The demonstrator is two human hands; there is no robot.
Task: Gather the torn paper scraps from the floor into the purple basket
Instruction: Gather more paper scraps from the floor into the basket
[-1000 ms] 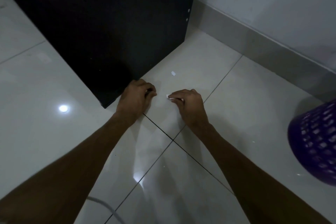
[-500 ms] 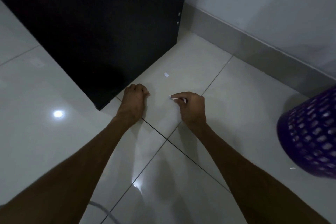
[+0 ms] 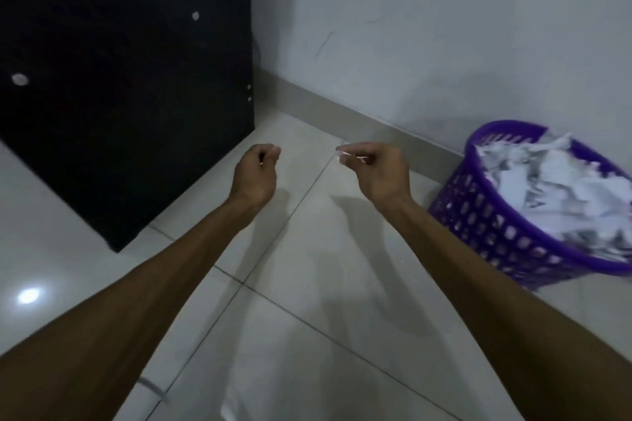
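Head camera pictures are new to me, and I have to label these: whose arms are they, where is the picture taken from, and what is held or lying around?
There is no machine here. The camera sits on a person's head and looks forward and down, so the two bare arms are the wearer's own. The left hand is curled shut; whether it holds anything cannot be seen. The right hand pinches a small white scrap at its fingertips. Both hands are raised above the pale tiled floor. At the right, by the wall, stands a purple basket already holding crumpled paper. At the left stands a black panel, likely furniture.
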